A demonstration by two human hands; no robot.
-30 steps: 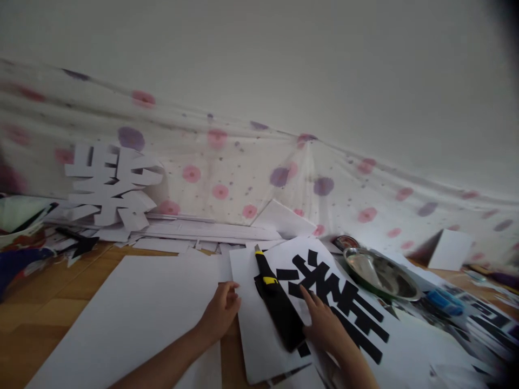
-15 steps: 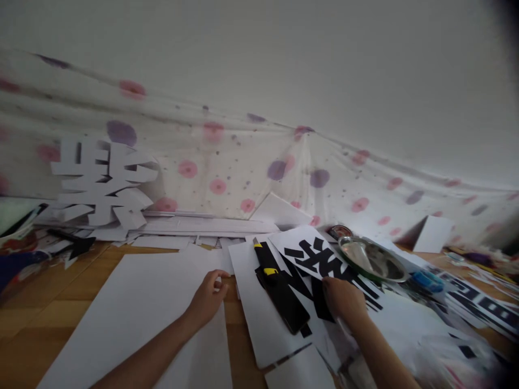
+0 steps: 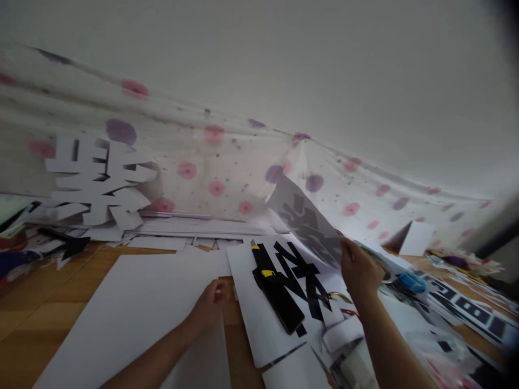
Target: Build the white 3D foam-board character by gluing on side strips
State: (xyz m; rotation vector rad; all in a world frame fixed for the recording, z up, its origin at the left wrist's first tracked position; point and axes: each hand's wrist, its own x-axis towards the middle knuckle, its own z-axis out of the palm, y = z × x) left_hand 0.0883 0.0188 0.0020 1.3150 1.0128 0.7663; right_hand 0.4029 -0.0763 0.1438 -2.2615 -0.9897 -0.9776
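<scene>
My right hand (image 3: 360, 270) grips a paper sheet (image 3: 302, 216) by its near right edge. The sheet is raised and tilted, and its dark print shows through the back. My left hand (image 3: 208, 305) is over the right edge of a large white board (image 3: 133, 308), its fingers loosely curled with nothing visible in them; it is slightly blurred. Between my hands lies a white sheet with bold black characters (image 3: 259, 335). On that sheet rest a black phone (image 3: 284, 308) and a yellow and black utility knife (image 3: 265, 265).
A white cut-out character (image 3: 97, 183) stands against the spotted curtain (image 3: 227, 167) at the back left. Right of my right hand are a blue tape roll (image 3: 413, 281), a partly hidden metal plate (image 3: 389, 273) and a printed sheet (image 3: 466, 308). A plastic bag (image 3: 433, 351) lies near front right.
My right hand has lifted the printed sheet up and tipped it over, uncovering black characters and coloured handles beneath. My left hand has moved only slightly.
</scene>
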